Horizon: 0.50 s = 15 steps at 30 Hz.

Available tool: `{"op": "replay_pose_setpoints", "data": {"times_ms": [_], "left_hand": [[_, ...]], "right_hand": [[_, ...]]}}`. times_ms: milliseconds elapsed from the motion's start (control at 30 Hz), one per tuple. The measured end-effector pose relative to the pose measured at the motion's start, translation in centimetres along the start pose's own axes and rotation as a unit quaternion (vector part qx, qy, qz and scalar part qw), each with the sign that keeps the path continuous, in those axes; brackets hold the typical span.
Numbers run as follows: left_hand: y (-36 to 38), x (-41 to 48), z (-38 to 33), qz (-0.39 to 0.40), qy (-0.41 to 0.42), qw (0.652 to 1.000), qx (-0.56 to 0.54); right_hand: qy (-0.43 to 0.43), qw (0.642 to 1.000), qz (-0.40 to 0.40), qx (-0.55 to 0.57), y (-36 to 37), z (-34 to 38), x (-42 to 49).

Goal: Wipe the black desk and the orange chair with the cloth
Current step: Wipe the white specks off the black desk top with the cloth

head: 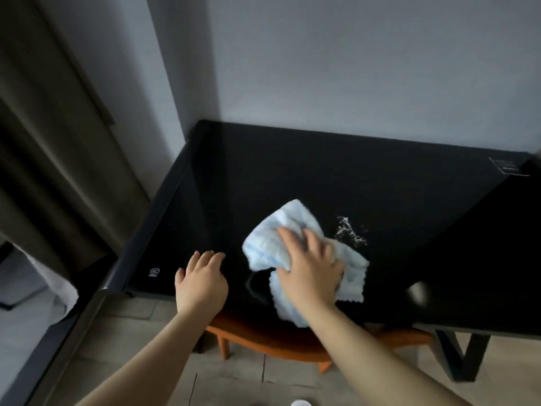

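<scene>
Head view: right hand (310,271) presses flat on the cloth (263,247) near the black desk's (292,165) front edge; left hand (200,284) rests open, empty. White crumbs (349,230) remain; orange chair (263,338) looks unwiped.

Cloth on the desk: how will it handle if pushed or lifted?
Likely floppy: the cloth lies crumpled under the right hand, a corner drooping over the desk edge. Probably light. It should slide easily on the glossy top.
</scene>
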<state>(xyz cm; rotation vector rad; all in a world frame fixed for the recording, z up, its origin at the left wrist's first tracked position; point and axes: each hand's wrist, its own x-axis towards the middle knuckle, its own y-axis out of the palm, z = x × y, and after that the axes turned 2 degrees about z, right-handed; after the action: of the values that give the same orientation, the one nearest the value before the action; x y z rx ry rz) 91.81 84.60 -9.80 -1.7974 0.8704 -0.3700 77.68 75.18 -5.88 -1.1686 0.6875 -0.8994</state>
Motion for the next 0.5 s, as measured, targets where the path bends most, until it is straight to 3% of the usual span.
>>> {"op": "replay_pose_setpoints", "data": {"times_ms": [133, 200, 300, 433, 500], "left_hand": [[-0.6, 0.0, 2.7, -0.019, -0.067, 0.997, -0.042], [-0.5, -0.2, 3.2, -0.014, -0.073, 0.996, -0.054], [-0.1, -0.5, 3.1, -0.007, -0.062, 0.997, -0.054], [0.4, -1.0, 3.1, 0.006, -0.049, 0.998, -0.043], [0.6, -1.0, 3.1, 0.005, -0.045, 0.998, -0.040]], "right_hand": [[-0.174, 0.975, 0.133, -0.018, 4.4, 4.3, -1.1], [-0.200, 0.968, 0.149, -0.040, 4.8, 3.3, -1.2], [-0.159, 0.973, 0.132, -0.106, 3.8, -0.9, -0.9], [-0.047, 0.987, 0.013, -0.153, 2.0, -4.9, -0.8], [-0.051, 0.990, -0.031, -0.127, 2.0, -3.1, -0.6]]}}
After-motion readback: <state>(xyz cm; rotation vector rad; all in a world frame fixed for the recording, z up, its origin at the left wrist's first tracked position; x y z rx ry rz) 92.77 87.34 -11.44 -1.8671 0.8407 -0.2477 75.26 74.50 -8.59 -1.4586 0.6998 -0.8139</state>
